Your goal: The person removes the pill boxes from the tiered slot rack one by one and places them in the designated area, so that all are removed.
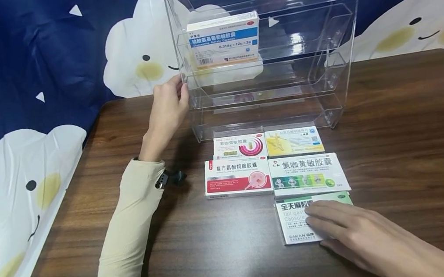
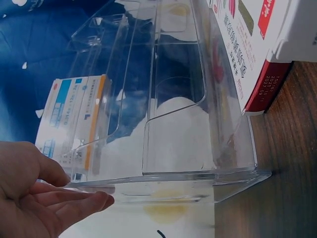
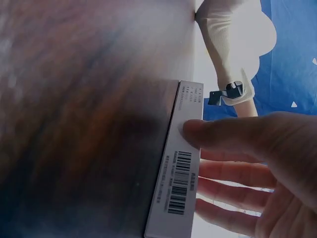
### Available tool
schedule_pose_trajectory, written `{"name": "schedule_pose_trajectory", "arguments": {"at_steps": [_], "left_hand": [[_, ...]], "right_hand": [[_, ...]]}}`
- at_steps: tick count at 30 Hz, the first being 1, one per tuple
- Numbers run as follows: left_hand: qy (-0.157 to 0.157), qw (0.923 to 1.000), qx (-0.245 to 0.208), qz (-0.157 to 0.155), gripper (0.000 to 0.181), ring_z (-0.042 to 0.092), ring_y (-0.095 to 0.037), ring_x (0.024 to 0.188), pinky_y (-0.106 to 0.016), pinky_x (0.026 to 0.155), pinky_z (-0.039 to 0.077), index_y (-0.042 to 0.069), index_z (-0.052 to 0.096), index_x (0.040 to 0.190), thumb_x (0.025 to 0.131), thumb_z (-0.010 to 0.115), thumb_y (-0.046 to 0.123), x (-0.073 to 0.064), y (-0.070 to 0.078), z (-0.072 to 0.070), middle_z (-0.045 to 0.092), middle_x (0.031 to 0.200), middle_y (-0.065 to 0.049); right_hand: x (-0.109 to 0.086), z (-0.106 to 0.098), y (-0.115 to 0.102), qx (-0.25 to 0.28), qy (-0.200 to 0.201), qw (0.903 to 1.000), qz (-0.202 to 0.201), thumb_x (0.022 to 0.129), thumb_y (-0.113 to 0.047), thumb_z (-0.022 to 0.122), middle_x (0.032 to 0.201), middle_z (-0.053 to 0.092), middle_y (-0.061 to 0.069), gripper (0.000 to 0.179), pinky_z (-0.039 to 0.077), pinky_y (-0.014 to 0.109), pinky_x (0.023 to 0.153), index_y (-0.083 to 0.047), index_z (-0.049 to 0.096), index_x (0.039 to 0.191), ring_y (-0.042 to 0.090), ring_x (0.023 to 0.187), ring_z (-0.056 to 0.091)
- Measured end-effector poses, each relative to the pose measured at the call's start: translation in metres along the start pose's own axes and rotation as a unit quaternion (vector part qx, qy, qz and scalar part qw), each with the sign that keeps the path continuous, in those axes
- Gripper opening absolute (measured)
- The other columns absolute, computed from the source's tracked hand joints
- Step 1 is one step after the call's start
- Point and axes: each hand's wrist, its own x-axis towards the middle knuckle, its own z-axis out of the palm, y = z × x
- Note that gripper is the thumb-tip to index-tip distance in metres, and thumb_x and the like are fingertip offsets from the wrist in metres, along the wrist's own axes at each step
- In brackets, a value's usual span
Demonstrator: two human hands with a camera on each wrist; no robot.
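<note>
My left hand (image 1: 168, 110) pinches the left side panel of a clear plastic display rack (image 1: 343, 75); in the left wrist view the thumb and fingers (image 2: 81, 208) lie on either side of that panel. On an upper tier, towards the left, stands a white, blue and orange medicine box (image 1: 223, 41). My right hand (image 1: 357, 232) rests across a white and green medicine box (image 1: 294, 224) lying flat on the table. Its fingers lie over the top, while the thumb (image 3: 198, 133) touches the side with the barcodes (image 3: 179, 183).
Before the rack lie a white box with a pink ring (image 1: 231, 148), a yellow and white box (image 1: 295, 141), a red and white box (image 1: 237, 181) and a box with green pictures (image 1: 308, 177). They cover part of the brown wooden table (image 1: 404, 140). Behind hangs a blue cloud-patterned cloth (image 1: 79, 45).
</note>
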Motion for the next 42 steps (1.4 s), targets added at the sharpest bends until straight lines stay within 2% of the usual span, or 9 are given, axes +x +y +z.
{"name": "schedule_pose_trajectory", "arguments": {"at_steps": [11, 16, 19, 22, 29, 33, 38, 40, 42], "left_hand": [[-0.003, 1.0, -0.002, -0.002, 0.029, 0.067, -0.024, 0.101, -0.033, 0.084, 0.056, -0.011, 0.062, 0.116, 0.097, 0.046, 0.005, 0.001, 0.002, 0.001, 0.066, 0.112, -0.023], [-0.002, 1.0, 0.002, -0.001, 0.029, 0.068, -0.023, 0.097, -0.033, 0.082, 0.056, -0.01, 0.062, 0.116, 0.098, 0.046, 0.005, 0.002, 0.003, 0.001, 0.066, 0.111, -0.023], [-0.002, 1.0, 0.002, -0.001, 0.029, 0.068, -0.022, 0.093, -0.034, 0.081, 0.056, -0.01, 0.063, 0.115, 0.098, 0.046, 0.005, 0.002, 0.004, 0.001, 0.067, 0.111, -0.023], [-0.003, 1.0, 0.0, 0.0, 0.029, 0.068, -0.023, 0.097, -0.034, 0.083, 0.056, -0.01, 0.063, 0.115, 0.098, 0.046, 0.005, 0.003, 0.005, 0.001, 0.066, 0.111, -0.023], [-0.005, 1.0, -0.001, -0.001, 0.03, 0.065, -0.026, 0.107, -0.033, 0.089, 0.054, -0.01, 0.061, 0.119, 0.098, 0.046, 0.005, 0.003, 0.005, 0.001, 0.065, 0.114, -0.023], [-0.003, 1.0, 0.004, -0.001, 0.029, 0.068, -0.024, 0.096, -0.032, 0.082, 0.056, -0.009, 0.062, 0.117, 0.098, 0.046, 0.006, 0.002, 0.005, 0.001, 0.066, 0.112, -0.023], [-0.004, 1.0, 0.002, -0.002, 0.029, 0.066, -0.023, 0.084, -0.033, 0.075, 0.055, -0.009, 0.062, 0.117, 0.098, 0.046, 0.006, 0.0, 0.004, 0.001, 0.067, 0.11, -0.022], [-0.004, 1.0, 0.001, -0.003, 0.03, 0.066, -0.023, 0.086, -0.033, 0.076, 0.056, -0.009, 0.062, 0.118, 0.098, 0.046, 0.006, 0.0, 0.003, 0.0, 0.067, 0.112, -0.023], [-0.003, 1.0, 0.002, -0.004, 0.03, 0.067, -0.023, 0.088, -0.034, 0.077, 0.056, -0.009, 0.062, 0.118, 0.098, 0.046, 0.006, 0.0, 0.002, 0.0, 0.067, 0.112, -0.023]], "right_hand": [[0.002, 0.001, 0.0, -0.018, 0.002, 0.9996, 0.02, 0.106, -0.037, 0.02, 0.117, 0.066, 0.002, 0.059, 0.052, 0.032, 0.086, -0.01, 0.073, 0.108, 0.018, 0.107, 0.062], [0.004, 0.002, 0.001, -0.013, 0.02, 0.9996, 0.017, 0.106, -0.036, 0.023, 0.114, 0.067, 0.003, 0.057, 0.053, 0.034, 0.085, -0.009, 0.073, 0.106, 0.018, 0.104, 0.062], [0.004, 0.002, 0.002, -0.013, 0.029, 0.9994, 0.015, 0.105, -0.037, 0.024, 0.113, 0.067, 0.003, 0.056, 0.05, 0.03, 0.09, -0.009, 0.073, 0.105, 0.019, 0.104, 0.062], [0.004, 0.003, 0.002, -0.012, 0.037, 0.9992, 0.013, 0.105, -0.037, 0.025, 0.113, 0.066, 0.002, 0.055, 0.049, 0.029, 0.092, -0.009, 0.072, 0.105, 0.018, 0.103, 0.062], [0.004, 0.001, 0.002, -0.011, 0.019, 0.9995, 0.021, 0.105, -0.037, 0.025, 0.116, 0.066, 0.001, 0.054, 0.053, 0.034, 0.083, -0.011, 0.072, 0.11, 0.017, 0.107, 0.061], [0.005, -0.001, 0.004, -0.001, 0.019, 0.9997, 0.013, 0.105, -0.039, 0.027, 0.117, 0.066, 0.001, 0.053, 0.052, 0.03, 0.086, -0.012, 0.072, 0.11, 0.016, 0.107, 0.061], [0.014, -0.008, 0.019, 0.055, 0.074, 0.9957, -0.009, 0.099, -0.045, 0.046, 0.117, 0.067, 0.006, 0.048, 0.039, 0.017, 0.103, -0.006, 0.071, 0.11, 0.021, 0.105, 0.063], [0.021, -0.014, 0.029, 0.074, 0.101, 0.9921, -0.007, 0.096, -0.046, 0.052, 0.115, 0.068, 0.01, 0.049, 0.036, 0.015, 0.104, -0.003, 0.071, 0.109, 0.026, 0.103, 0.064], [0.029, -0.02, 0.041, 0.086, 0.118, 0.9893, 0.006, 0.093, -0.047, 0.056, 0.111, 0.069, 0.014, 0.052, 0.039, 0.013, 0.1, 0.001, 0.07, 0.107, 0.029, 0.099, 0.065]]}}
